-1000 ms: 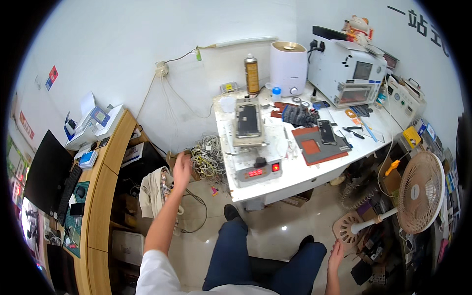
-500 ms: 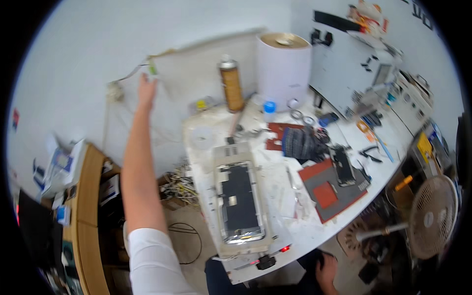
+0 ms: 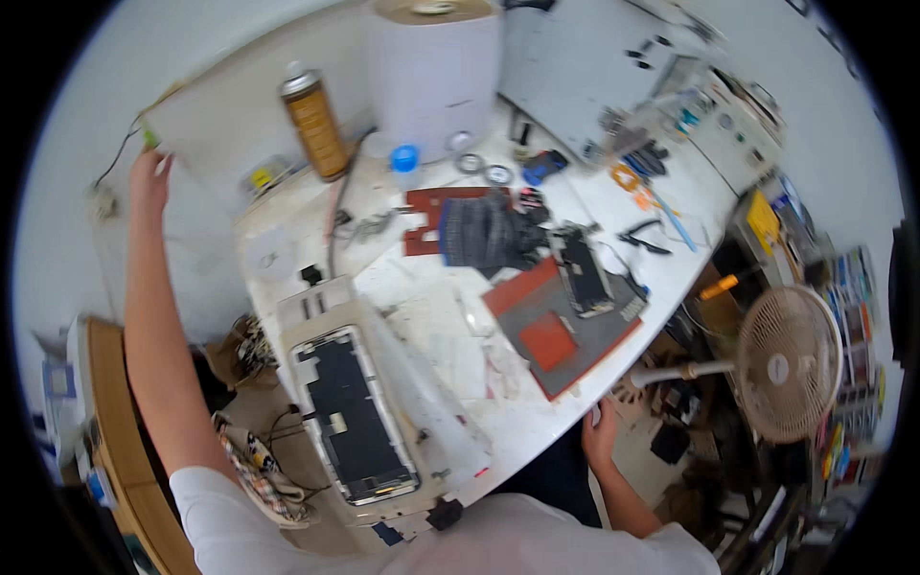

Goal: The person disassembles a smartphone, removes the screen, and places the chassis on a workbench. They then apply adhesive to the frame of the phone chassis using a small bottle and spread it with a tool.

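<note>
Bright, even light — mild motion blur softens the white table [image 3: 513,426] (edges bend toward the black rim).

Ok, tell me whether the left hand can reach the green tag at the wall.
Probably yes: the left hand is right below the green tag, with nothing visible between them; contact is unclear.

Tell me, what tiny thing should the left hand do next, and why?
Perhaps the left hand should gently pinch the green piece by the dark cord: the hand is raised right up to that piece, though blur hides whether they touch.
</note>
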Motion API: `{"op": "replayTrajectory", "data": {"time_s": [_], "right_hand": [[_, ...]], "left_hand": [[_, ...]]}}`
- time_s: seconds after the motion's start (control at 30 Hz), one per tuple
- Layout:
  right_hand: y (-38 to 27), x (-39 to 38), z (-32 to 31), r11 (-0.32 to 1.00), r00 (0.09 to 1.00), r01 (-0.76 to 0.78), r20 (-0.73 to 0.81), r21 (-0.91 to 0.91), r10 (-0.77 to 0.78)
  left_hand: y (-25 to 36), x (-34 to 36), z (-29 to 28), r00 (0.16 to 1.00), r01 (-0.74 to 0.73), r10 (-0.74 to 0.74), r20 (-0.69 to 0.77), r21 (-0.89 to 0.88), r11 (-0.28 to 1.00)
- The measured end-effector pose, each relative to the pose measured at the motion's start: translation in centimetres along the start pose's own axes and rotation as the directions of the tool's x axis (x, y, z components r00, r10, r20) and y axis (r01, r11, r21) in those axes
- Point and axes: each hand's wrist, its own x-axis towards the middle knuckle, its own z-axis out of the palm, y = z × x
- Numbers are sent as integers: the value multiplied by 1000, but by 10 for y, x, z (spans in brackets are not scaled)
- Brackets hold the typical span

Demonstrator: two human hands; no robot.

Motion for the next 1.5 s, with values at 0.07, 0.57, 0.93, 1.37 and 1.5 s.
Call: {"op": "replayTrajectory", "data": {"time_s": [0.07,0.57,0.93,1.37,1.5], "right_hand": [[-11,13,-16,993,987,-85,-128,87,96],[-147,215,-105,856,900,428,45,-292,-434],[-135,227,-117,782,867,417,-54,-463,-495],[-155,283,-157,978,977,202,55,58,-206],[-88,339,-147,943,962,126,195,307,-192]], "left_hand": [[-14,10,0,922,233,-379,-72,-680,695],[-21,-581,90,833,514,-548,-82,482,710],[176,-737,155,928,217,-374,0,813,540],[191,-777,109,439,897,-883,-167,135,421],[257,-867,94,360,933,-927,-103,32,358]]}}
